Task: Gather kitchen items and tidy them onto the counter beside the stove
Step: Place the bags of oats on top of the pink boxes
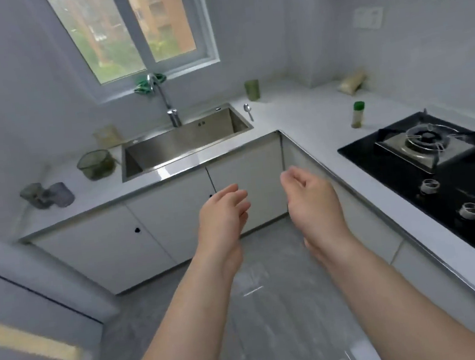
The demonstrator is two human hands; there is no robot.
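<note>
Kitchen items lie spread over an L-shaped white counter [297,114]. A green-capped spice bottle [358,114] stands just left of the black stove [441,162]. A pale bag [351,81] lies in the far corner. Beside the sink's right edge lies a metal spoon [248,111], with a green cup [252,90] behind it. Left of the sink sit a green mesh basket [96,164], a clear container [107,136] and two grey cups [47,195]. My left hand [224,214] and my right hand [310,193] hover empty over the floor, fingers relaxed, short of the counter.
A steel sink [185,144] with a tall tap [167,105] sits under the window. White cabinet doors [153,233] run below the counter. The stove has a burner [427,137] and two knobs [451,199]. Grey floor [274,308] lies under my arms.
</note>
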